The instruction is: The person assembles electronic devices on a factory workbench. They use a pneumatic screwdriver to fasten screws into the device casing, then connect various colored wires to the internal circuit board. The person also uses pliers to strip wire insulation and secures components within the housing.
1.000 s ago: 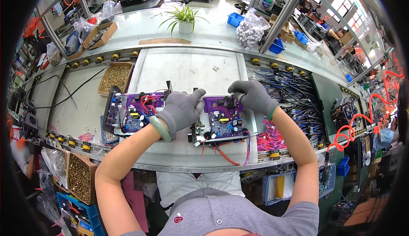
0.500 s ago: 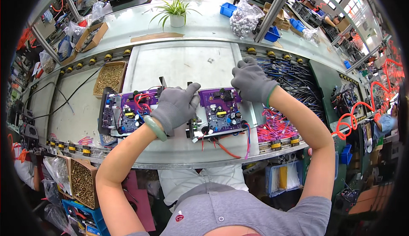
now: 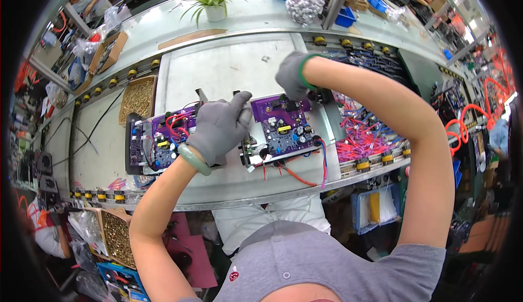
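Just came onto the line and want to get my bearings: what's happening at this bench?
A person in grey gloves works on two purple circuit boards lying on a pale tray. The left hand rests between the left board and the right board. The right hand is raised at the right board's far edge, beside a bin of red and blue wires. What it grips is unclear.

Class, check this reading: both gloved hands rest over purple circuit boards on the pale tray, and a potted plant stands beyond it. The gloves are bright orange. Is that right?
Not quite. The head view shows the gloves are grey, not orange. The rest stands: the left hand and the right hand are over the purple circuit boards on the pale tray, with the potted plant beyond.
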### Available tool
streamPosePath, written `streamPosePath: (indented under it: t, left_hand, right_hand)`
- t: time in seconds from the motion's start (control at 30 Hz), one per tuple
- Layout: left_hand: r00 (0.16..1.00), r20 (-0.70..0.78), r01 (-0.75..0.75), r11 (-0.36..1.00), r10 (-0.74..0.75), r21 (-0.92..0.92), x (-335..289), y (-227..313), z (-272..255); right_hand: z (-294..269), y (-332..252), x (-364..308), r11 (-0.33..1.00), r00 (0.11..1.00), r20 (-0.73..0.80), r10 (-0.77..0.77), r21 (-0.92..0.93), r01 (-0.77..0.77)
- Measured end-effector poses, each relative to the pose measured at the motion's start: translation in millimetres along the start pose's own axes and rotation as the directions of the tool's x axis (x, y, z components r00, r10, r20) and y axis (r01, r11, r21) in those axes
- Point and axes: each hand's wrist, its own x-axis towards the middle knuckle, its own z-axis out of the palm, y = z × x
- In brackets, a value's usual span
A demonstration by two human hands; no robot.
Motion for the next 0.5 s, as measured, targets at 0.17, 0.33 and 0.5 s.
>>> streamPosePath:
  t: [0.17, 0.33, 0.5]
  left_hand:
    - [0.999, 0.046, 0.009, 0.999, -0.007, -0.042, 0, 1, -7]
    - [0.999, 0.053, 0.005, 0.998, -0.002, -0.066, 2, 2, -7]
    - [0.999, 0.055, 0.001, 0.997, 0.003, -0.081, -1, 7, -13]
  right_hand:
    - [3, 4, 39, 0.997, 0.994, 0.086, -0.074, -0.004, 0.074]
    - [17, 5, -9, 0.967, 0.986, -0.147, 0.083, 0.250, -0.044]
    - [91, -14, -77, 0.953, 0.492, -0.857, 0.154, 0.260, 0.154]
